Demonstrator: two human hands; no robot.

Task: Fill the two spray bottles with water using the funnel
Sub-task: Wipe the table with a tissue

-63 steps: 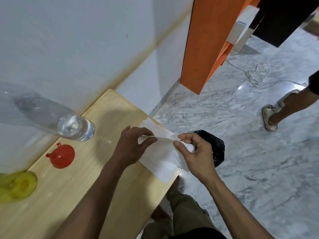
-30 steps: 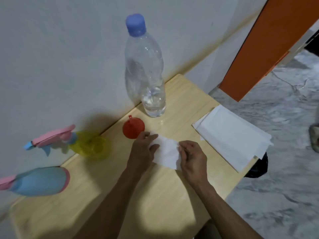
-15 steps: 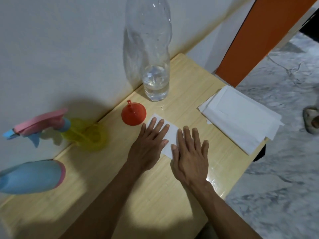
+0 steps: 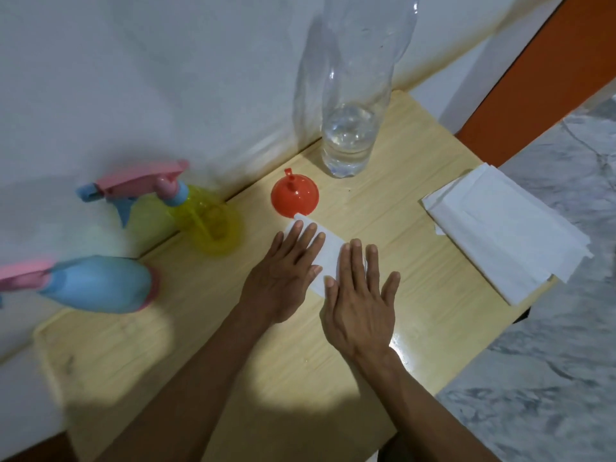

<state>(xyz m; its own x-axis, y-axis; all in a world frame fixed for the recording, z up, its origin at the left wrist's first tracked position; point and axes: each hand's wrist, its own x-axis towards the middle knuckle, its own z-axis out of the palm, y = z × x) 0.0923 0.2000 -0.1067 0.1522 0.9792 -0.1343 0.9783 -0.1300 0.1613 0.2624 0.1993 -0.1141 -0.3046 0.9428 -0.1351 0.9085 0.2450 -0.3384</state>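
Note:
A yellow spray bottle [image 4: 210, 225] with a pink and blue trigger head stands against the wall at the left. A blue spray bottle [image 4: 96, 283] with a pink head stands nearer, at the far left. The red funnel [image 4: 295, 196] lies mouth-down on the wooden table [image 4: 300, 378]. Behind it a clear plastic water bottle [image 4: 350, 128] holds a little water; its top is cut off by the frame. My left hand [image 4: 283, 271] and my right hand [image 4: 358, 295] lie flat, fingers spread, pressing a small white tissue [image 4: 328, 253] onto the table just in front of the funnel.
A stack of white tissues [image 4: 503, 228] lies at the table's right end, overhanging the edge. The white wall runs along the back. Marble floor [image 4: 550, 378] lies to the right, and an orange panel [image 4: 546, 71] stands at the upper right.
I took a tissue from the stack with both hands, carried it left to the spot by the funnel and pressed it flat. Over the last half second my hands barely shift.

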